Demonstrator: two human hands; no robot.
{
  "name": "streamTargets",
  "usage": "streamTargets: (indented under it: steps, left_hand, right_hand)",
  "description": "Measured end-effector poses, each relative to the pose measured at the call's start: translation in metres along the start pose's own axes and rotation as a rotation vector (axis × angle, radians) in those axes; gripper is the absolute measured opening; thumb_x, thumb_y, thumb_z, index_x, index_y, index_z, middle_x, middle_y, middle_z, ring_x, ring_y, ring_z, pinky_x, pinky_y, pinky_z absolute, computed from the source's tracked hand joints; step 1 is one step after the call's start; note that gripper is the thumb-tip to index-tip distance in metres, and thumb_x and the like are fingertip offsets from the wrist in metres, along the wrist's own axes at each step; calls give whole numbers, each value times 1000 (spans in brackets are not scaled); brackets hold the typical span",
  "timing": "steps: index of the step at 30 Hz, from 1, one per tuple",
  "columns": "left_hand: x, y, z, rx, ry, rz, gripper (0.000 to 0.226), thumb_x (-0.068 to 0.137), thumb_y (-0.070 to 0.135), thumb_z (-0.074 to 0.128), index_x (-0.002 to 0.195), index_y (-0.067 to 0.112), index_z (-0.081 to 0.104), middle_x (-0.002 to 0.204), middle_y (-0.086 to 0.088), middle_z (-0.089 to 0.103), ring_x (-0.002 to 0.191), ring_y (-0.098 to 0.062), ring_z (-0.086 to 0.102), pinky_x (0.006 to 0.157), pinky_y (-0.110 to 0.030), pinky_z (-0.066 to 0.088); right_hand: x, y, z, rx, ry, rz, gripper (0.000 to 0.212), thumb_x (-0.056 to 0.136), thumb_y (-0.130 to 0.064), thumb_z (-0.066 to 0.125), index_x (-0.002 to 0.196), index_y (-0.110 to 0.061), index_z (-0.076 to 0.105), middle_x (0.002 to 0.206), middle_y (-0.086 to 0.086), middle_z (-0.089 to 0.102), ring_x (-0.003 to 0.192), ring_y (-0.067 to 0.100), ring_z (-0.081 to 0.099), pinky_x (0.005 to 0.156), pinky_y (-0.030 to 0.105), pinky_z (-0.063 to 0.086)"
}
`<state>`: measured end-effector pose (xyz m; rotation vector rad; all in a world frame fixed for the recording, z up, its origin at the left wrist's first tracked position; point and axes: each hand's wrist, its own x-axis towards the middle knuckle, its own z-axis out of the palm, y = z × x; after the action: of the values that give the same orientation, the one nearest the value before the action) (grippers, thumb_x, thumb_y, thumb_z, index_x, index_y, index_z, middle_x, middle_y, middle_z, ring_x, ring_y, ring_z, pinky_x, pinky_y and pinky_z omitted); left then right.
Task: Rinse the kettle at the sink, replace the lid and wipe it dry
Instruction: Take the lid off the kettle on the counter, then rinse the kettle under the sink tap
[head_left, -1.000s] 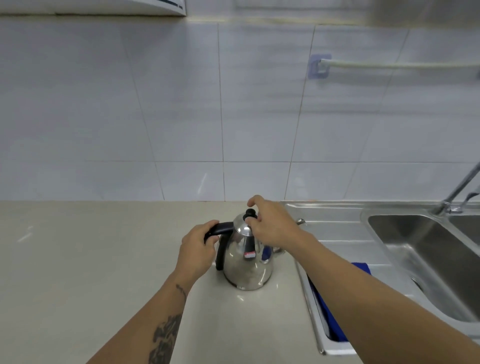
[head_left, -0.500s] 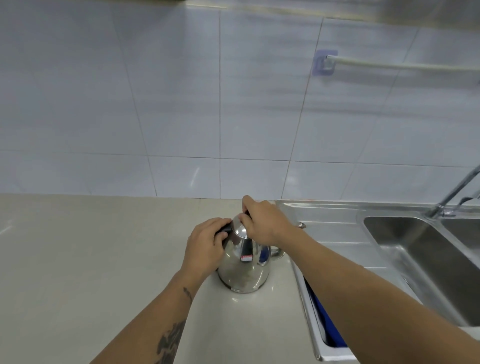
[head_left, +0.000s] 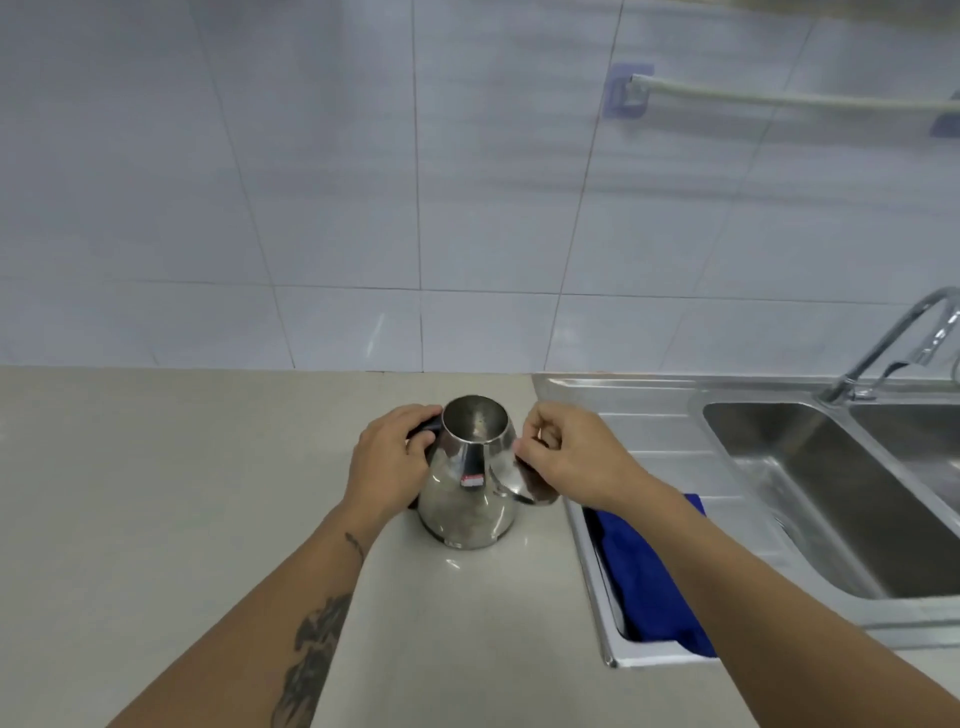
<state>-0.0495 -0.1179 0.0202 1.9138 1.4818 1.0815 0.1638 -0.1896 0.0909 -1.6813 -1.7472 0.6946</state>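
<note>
Head view: stainless kettle (head_left: 470, 480) is steadied by left hand (head_left: 387, 462) closed on its handle; lid (head_left: 535, 475), pinched in right hand (head_left: 569, 457), is held at three o'clock, leaving the mouth open for rinsing.

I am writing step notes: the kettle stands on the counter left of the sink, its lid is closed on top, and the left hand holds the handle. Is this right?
Not quite: the head view shows the kettle open, its mouth uncovered. The right hand has the lid beside the kettle. The rest holds: it stands on the counter left of the sink, left hand on the handle.

Beige countertop (head_left: 156, 493), steel kettle (head_left: 467, 499) standing on it, sink unit (head_left: 649, 410) alongside
</note>
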Motion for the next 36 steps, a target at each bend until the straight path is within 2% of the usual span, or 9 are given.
streamTargets:
  steps: [3,6,8,11,16,22,29,33,36]
  left_hand:
    - [2,-3,-1,10,-42,6,34,91,10,58,120,26,68,123,9,66,116,-16,58,105,-37,44]
    - [2,-7,-1,13,-74,6,37,92,11,56,124,28,65,125,8,63,119,-18,56,107,-40,42]
    - [1,-8,0,16,-75,2,39,93,11,55,125,30,64,125,9,62,119,-18,55,107,-41,42]
    - [-1,-8,0,17,-75,1,40,93,9,54,126,29,63,125,8,61,120,-18,54,107,-40,42]
    - [-2,-7,0,12,-70,-6,41,94,6,52,127,29,62,125,8,61,120,-17,52,106,-36,41]
    - [-4,-6,3,21,-37,-9,42,93,5,51,124,29,64,123,8,62,118,-16,53,99,-27,39]
    - [-5,-3,3,24,-16,-1,42,92,3,51,124,28,65,124,8,63,117,-15,54,97,-24,37]
    - [-6,-2,2,-4,-17,-15,43,92,2,52,123,28,66,124,9,63,116,-14,55,96,-24,38]
    - [-5,-2,1,-27,-35,-10,43,92,2,53,123,28,66,123,9,63,116,-13,55,97,-24,38]
  right_hand:
    - [-22,30,11,-144,-198,129,13,90,-26,65,86,-14,62,63,-10,57,54,1,52,53,17,41]
    - [-34,59,36,-238,-325,228,11,89,-28,63,89,-17,59,78,0,70,69,16,68,57,28,53]
    - [-37,71,52,-274,-348,254,10,89,-26,59,93,-16,58,85,6,71,71,24,67,59,32,53]
    - [-41,82,69,-337,-336,256,9,91,-22,53,100,-17,54,90,7,67,70,20,61,56,28,47]
    - [-45,93,79,-308,-294,275,15,91,-19,55,106,-20,54,99,3,64,83,21,64,70,33,57]
    - [-48,96,76,-258,-287,298,22,92,-20,56,113,-22,58,100,-1,65,82,14,63,65,25,55]
    - [-42,91,64,-118,-251,370,22,92,-21,60,114,-20,62,80,4,69,64,13,61,61,29,54]
    - [-38,87,54,-28,-207,395,21,93,-18,61,114,-21,60,91,17,73,67,15,60,66,32,56]
    - [-32,85,44,69,-154,431,20,93,-17,61,112,-21,61,83,9,66,68,14,57,66,29,54]
